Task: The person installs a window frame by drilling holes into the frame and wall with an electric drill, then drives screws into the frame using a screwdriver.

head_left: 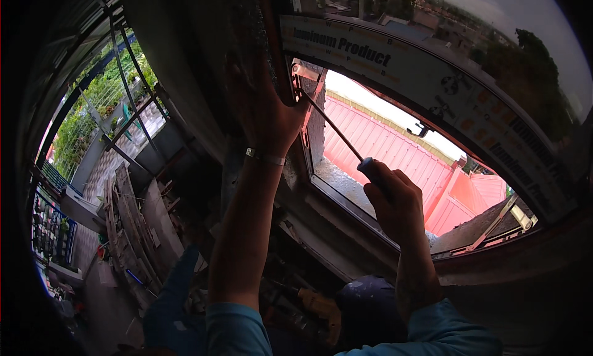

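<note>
My right hand [395, 201] is closed round the dark blue handle of a long screwdriver [336, 132]. Its thin shaft slants up and left, and the tip meets the metal window hinge [300, 84] on the left side of the window frame [346, 211]. My left hand [269, 118], with a metal band on its wrist, lies against the dark edge beside that hinge. Its fingers stretch upward, dim in shadow, and the thumb reaches close to the screwdriver's tip. Above, the glass sash [494, 53] is tilted outward, with a printed film strip [370, 50] along its lower part.
A second hinge arm [503, 223] spans the window's lower right corner. Red corrugated roofing [389, 139] lies outside. Below me are a yellow power drill [321, 309] and a dark rounded object [370, 306]. Wooden boards [126, 214] are stacked at left, near a railing and plants.
</note>
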The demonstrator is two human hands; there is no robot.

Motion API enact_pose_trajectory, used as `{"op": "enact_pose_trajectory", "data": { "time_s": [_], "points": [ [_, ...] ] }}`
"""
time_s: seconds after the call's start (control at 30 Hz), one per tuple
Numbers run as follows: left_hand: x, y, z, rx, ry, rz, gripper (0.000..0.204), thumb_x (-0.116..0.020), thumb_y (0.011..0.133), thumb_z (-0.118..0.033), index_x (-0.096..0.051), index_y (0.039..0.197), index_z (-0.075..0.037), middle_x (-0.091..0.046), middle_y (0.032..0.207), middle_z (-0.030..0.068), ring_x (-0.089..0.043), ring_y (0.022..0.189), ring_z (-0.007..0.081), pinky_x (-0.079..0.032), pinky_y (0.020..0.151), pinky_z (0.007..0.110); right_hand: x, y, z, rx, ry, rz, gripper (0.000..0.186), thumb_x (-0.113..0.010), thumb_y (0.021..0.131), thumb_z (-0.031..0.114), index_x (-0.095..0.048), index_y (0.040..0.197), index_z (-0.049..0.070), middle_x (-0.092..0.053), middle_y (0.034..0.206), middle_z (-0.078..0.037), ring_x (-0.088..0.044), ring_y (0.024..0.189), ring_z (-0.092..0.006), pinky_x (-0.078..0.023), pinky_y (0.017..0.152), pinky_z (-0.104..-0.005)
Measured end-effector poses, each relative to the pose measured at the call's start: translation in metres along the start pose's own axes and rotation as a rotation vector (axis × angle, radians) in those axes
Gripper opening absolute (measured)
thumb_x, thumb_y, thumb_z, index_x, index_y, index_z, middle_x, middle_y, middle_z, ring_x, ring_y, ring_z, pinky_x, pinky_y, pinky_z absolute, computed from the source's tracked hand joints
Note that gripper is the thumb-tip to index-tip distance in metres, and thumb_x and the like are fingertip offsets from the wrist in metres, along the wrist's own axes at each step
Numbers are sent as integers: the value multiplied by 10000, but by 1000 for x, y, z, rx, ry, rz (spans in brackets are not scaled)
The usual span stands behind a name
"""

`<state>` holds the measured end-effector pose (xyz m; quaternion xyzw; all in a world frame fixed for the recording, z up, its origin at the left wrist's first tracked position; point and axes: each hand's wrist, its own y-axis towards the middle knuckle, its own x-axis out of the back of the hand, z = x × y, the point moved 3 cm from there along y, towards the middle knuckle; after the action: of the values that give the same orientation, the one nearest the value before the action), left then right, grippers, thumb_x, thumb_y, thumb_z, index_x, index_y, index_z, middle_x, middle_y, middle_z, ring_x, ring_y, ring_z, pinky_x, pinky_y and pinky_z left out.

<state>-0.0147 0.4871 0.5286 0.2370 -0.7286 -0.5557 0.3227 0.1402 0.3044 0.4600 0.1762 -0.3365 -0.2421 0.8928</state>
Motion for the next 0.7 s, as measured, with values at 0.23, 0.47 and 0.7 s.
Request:
{"op": "enact_pose_trajectory", "data": {
  "time_s": [0.23,0.47,0.7],
  "points": [
    [-9,-2,9,-48,12,117,923,-819,621,-451,-402,1361,-92,-296,1404,324,-202,1345,501,-255,1063,593,10,-4,1,-62,-68,20,410,-682,811,160,-595,1207,96,-642,897,-144,-662,762,-296,-510,670,-379],
    [-10,-2,13,-14,-63,130,911,-827,599,-462,-437,1337,-97,-282,1409,328,-189,1343,516,-260,1057,603,22,1,28,-81,-168,47,430,-696,805,190,-591,1213,104,-631,897,-141,-655,759,-307,-506,662,-386],
    [29,-29,-19,316,-145,-31,671,-735,778,-354,-442,1301,-51,-530,1192,160,-473,1142,365,-384,995,485,37,-4,47,86,-417,47,393,-666,824,175,-580,1201,101,-619,938,-136,-655,760,-304,-530,690,-396]
  ]
}}
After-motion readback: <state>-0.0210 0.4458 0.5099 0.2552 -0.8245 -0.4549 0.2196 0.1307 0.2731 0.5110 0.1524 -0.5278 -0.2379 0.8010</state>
